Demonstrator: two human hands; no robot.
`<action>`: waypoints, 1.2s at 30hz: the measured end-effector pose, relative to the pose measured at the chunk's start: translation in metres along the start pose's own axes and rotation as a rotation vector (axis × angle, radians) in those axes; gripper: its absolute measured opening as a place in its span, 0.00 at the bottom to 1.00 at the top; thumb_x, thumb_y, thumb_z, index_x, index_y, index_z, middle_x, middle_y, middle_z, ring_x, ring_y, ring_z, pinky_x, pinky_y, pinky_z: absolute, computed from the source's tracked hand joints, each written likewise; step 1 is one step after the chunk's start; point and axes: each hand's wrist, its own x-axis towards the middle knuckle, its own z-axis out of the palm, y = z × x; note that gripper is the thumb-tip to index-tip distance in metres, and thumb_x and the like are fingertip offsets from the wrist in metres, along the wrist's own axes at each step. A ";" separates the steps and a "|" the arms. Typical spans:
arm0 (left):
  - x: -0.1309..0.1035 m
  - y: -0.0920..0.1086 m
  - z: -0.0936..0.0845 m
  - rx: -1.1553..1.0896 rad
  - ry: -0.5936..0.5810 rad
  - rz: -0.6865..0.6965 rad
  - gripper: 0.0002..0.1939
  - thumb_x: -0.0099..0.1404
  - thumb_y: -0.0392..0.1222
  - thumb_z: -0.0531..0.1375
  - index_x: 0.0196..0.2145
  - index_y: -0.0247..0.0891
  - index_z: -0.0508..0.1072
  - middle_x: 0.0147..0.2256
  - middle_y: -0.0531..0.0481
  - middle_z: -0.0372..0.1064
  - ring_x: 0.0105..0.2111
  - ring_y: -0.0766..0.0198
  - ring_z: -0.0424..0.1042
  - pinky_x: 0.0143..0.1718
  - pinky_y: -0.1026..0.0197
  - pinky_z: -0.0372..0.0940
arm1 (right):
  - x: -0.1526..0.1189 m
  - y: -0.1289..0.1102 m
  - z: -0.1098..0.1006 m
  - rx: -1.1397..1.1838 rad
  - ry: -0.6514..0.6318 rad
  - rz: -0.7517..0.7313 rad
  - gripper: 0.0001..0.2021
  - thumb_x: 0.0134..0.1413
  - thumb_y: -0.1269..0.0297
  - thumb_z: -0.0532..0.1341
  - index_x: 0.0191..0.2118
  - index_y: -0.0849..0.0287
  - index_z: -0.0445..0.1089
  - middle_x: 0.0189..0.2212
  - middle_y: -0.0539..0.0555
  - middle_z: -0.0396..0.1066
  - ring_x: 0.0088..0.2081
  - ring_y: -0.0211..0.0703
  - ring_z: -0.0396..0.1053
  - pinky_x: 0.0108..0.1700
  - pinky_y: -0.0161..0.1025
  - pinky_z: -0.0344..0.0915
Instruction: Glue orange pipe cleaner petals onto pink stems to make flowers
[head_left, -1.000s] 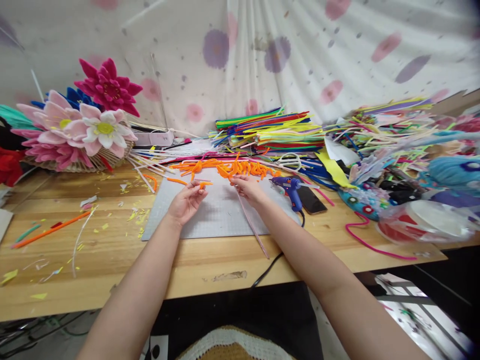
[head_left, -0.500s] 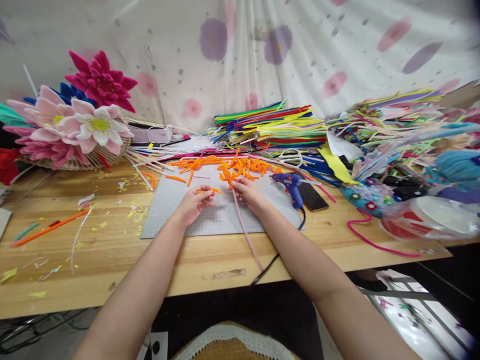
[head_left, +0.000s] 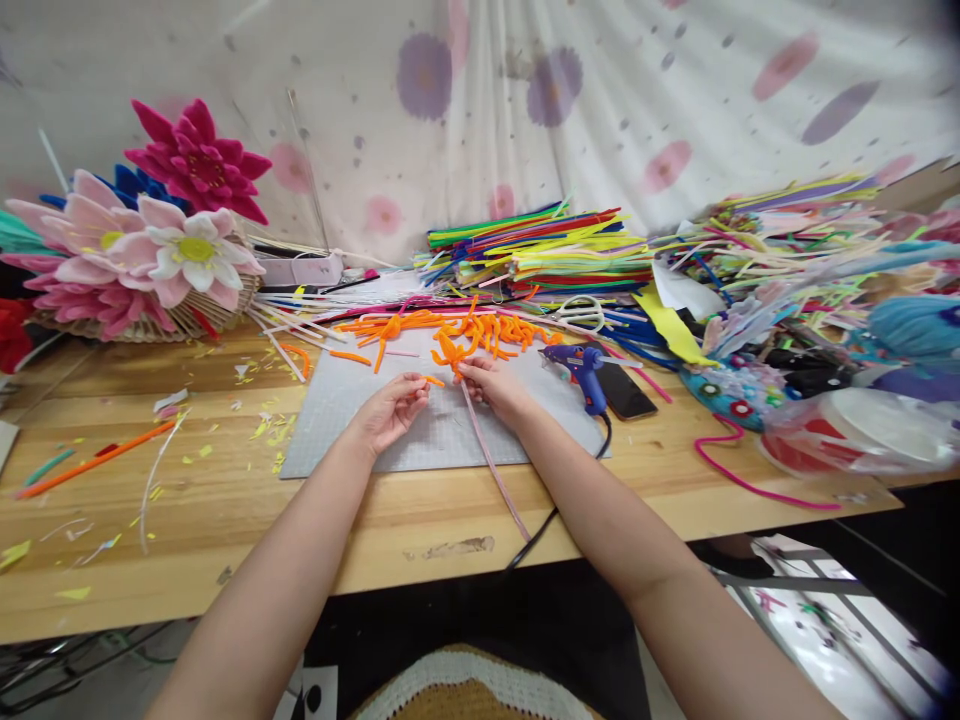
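My right hand pinches a pale pink stem just below an orange pipe-cleaner flower. The stem slants down past the mat toward the table's front edge. In my left hand a short orange pipe-cleaner piece is held between thumb and fingers, its tip pointing at the flower and a small gap apart from it. Both hands are over the grey mat. Behind them several bent orange pipe-cleaner pieces lie along the mat's back edge.
To the right of the mat are a blue glue gun with a black cord, a phone and white-handled scissors. Bundled pipe cleaners line the back. Fuzzy flowers stand left, near yellow scraps.
The flower has tilted slightly left in my right hand. My left hand has turned a little, and its orange piece now points more toward the flower.
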 end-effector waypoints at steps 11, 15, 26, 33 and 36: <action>0.005 -0.009 -0.003 0.297 -0.026 0.252 0.14 0.48 0.37 0.63 0.29 0.38 0.60 0.23 0.57 0.65 0.18 0.75 0.63 0.15 0.74 0.59 | -0.001 -0.001 0.006 -0.014 0.044 0.022 0.07 0.42 0.62 0.60 0.28 0.59 0.63 0.20 0.46 0.67 0.15 0.25 0.52 0.16 0.27 0.46; 0.003 -0.008 -0.002 0.282 -0.046 0.252 0.15 0.45 0.32 0.64 0.30 0.37 0.63 0.24 0.56 0.66 0.20 0.75 0.64 0.20 0.72 0.63 | 0.001 -0.001 0.005 0.006 0.040 0.019 0.07 0.44 0.63 0.60 0.29 0.59 0.64 0.20 0.46 0.67 0.14 0.25 0.51 0.15 0.27 0.45; 0.007 -0.011 -0.001 0.425 0.086 0.547 0.09 0.48 0.42 0.64 0.23 0.35 0.68 0.16 0.58 0.59 0.13 0.76 0.52 0.14 0.69 0.49 | -0.001 -0.005 0.004 0.078 -0.016 0.073 0.05 0.45 0.66 0.59 0.29 0.62 0.65 0.23 0.50 0.70 0.16 0.26 0.55 0.15 0.26 0.48; 0.016 -0.011 -0.009 0.650 0.204 0.865 0.07 0.46 0.41 0.65 0.23 0.37 0.71 0.30 0.52 0.65 0.34 0.68 0.64 0.40 0.64 0.58 | 0.000 -0.003 0.014 0.102 -0.141 0.110 0.04 0.45 0.68 0.59 0.26 0.63 0.66 0.19 0.49 0.68 0.15 0.26 0.56 0.13 0.25 0.42; 0.017 -0.009 -0.012 0.807 0.210 0.998 0.07 0.48 0.42 0.64 0.24 0.38 0.72 0.37 0.50 0.65 0.43 0.63 0.64 0.49 0.59 0.54 | 0.000 -0.003 0.017 0.078 -0.154 0.113 0.04 0.45 0.68 0.59 0.25 0.63 0.66 0.18 0.48 0.67 0.15 0.25 0.56 0.14 0.25 0.42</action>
